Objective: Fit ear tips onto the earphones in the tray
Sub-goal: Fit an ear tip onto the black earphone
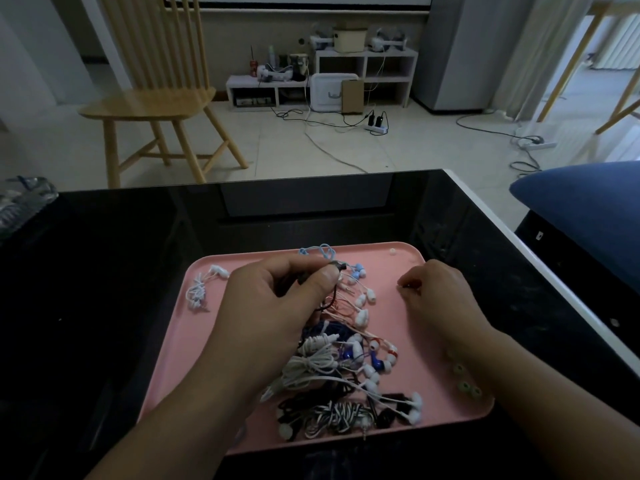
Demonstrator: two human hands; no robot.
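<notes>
On the black table, left to right:
White earphones [201, 289]: a small coiled set alone at the far-left corner of the pink tray [166, 368], apart from the rest.
Left hand [277, 299]: over the tray's middle, thumb and fingers pinching a dark earbud [337, 266] whose dark cord hangs beneath.
Earphone pile [346, 368]: tangled white, blue, red and black-and-white striped cords with buds, middle to near edge of the tray.
Blue earphones [320, 251]: light-blue cord at the far rim.
Right hand [436, 296]: fingers curled, tips pinched low over the tray's right side; whatever they hold is too small to tell.
Ear tips [465, 382]: several loose pale ones at the tray's near-right corner, one [392, 251] at the far-right.
</notes>
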